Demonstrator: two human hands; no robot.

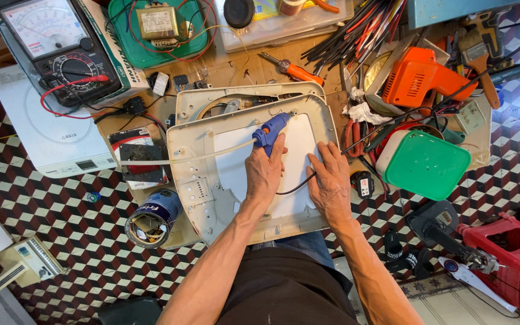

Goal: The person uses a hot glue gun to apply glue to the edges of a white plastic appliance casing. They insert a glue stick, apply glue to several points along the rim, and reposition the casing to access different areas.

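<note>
Left hand (264, 171) clamped on a blue glue gun (270, 132), nozzle aimed at the far edge of the white panel inside the beige casing (191, 153). Right hand (331, 180) flat, fingers together, pinning a black wire (296, 185) to the panel. Casing overhangs the near edge of the surface (236, 66).

Risks, as judged:
- right fingertips near the hot nozzle: burn.
- wire creeps if pressure eases.
- casing tips toward the lap.
- clutter beyond, orange drill (416, 78): cords snag.
</note>
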